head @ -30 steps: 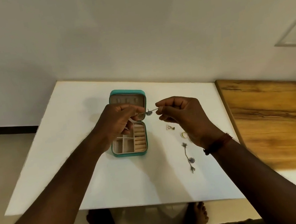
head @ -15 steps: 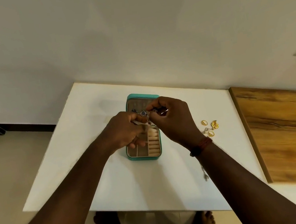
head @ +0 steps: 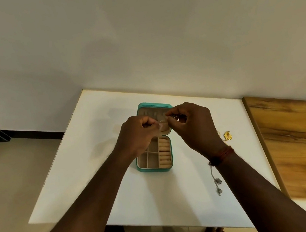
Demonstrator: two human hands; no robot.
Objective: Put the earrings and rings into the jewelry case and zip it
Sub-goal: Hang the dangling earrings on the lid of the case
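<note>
Hands meet at frame centre over the open case (head: 154,151): left hand (head: 138,134) and right hand (head: 192,127) both pinch one earring (head: 174,116) before the lid. Steady it, thread slowly. Other earrings (head: 218,182) lie lower right.

A smooth, matt white tabletop (head: 120,191) holds a small teal jewelry case (head: 157,169) whose shell looks like smooth faux leather, lined inside with soft beige velvet-like cloth and padded ring rolls. To the right lie a shiny gold metal earring (head: 227,135) and a long dull silver metal earring (head: 217,182). Beside the tabletop is a brown wooden board (head: 300,142) with visible grain and a low sheen. A red thread band (head: 222,155) circles one wrist.
</note>
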